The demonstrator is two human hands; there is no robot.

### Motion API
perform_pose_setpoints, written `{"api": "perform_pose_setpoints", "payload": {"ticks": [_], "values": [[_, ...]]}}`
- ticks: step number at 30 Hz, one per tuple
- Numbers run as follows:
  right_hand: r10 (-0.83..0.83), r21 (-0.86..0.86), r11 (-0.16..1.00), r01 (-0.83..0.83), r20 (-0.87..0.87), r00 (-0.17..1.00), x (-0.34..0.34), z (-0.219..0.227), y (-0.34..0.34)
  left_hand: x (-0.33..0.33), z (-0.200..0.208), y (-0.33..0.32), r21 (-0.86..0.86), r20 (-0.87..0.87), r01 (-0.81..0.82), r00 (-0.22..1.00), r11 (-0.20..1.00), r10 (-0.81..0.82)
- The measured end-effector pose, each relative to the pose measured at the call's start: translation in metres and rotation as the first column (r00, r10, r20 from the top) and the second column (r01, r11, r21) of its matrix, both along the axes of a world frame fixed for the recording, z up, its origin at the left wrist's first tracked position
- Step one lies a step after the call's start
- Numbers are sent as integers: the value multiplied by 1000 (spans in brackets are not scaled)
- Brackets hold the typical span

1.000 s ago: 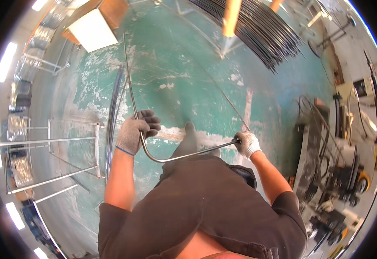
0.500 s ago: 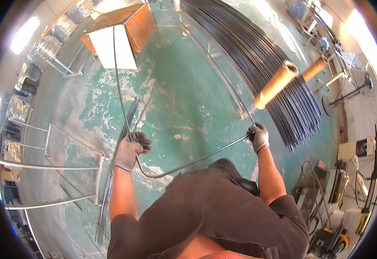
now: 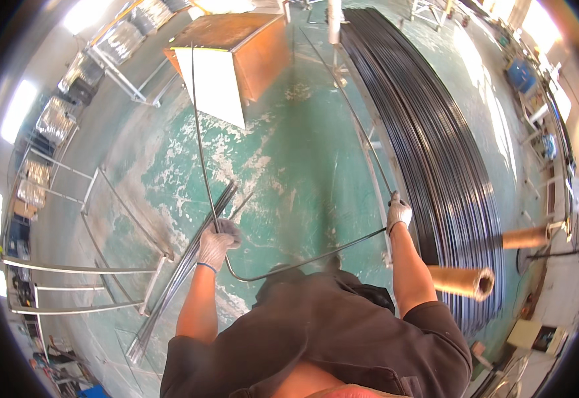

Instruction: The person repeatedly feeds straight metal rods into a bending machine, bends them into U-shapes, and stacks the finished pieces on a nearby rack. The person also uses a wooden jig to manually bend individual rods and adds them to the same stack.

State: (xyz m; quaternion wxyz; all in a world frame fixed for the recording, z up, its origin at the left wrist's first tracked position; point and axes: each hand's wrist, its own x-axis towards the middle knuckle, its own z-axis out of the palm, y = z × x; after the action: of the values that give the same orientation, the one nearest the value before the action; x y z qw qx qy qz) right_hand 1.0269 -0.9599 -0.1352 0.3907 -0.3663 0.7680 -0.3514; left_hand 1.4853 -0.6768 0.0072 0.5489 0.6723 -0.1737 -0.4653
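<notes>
Rod point(image 3: 342, 247), thin and bent into a wide U, hangs level before my waist, its two long legs reaching away over the floor point(image 3: 296, 199). My left hand point(image 3: 219, 243), gloved, has its fingers loosely curled about the left leg just above the rounded bend; my right hand point(image 3: 399, 213) is closed at the other corner, hiding the bend there. To carry it well, I'd hold both hands at one height, wrists easy, gripping firmly enough that the rod can't roll, without squeezing the legs together or twisting them. The far ends probably swing more than my hands do, so they want watching.

Ahead, the left leg's tip overlaps a white panel point(image 3: 215, 89) on a brown box point(image 3: 259, 66); whether they touch, I can't tell. Close on my right lies a stack point(image 3: 428, 152) of dark rods, with a cardboard tube point(image 3: 458, 281) jutting by my forearm, so that side is tight. Beside my left hand a loose bundle point(image 3: 183, 265) slants across the floor, and farther left stands a metal frame point(image 3: 84, 267).
</notes>
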Motion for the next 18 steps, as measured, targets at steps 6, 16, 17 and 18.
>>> {"api": "perform_pose_setpoints", "payload": {"ticks": [6,16,17,18], "values": [[36,-67,997,-33,38,999,95,38,-149,47,-36,-108,78,86,-163,984,984,156],[112,-172,977,-123,-71,991,256,80,-391,187,-67,-328,21,-7,-285,958,958,285],[106,-185,975,-120,-81,991,266,78,-413,199,-68,-347,21,5,-276,961,961,276],[101,-199,973,-118,-91,991,276,75,-437,210,-69,-368,21,17,-268,963,963,268]]}}
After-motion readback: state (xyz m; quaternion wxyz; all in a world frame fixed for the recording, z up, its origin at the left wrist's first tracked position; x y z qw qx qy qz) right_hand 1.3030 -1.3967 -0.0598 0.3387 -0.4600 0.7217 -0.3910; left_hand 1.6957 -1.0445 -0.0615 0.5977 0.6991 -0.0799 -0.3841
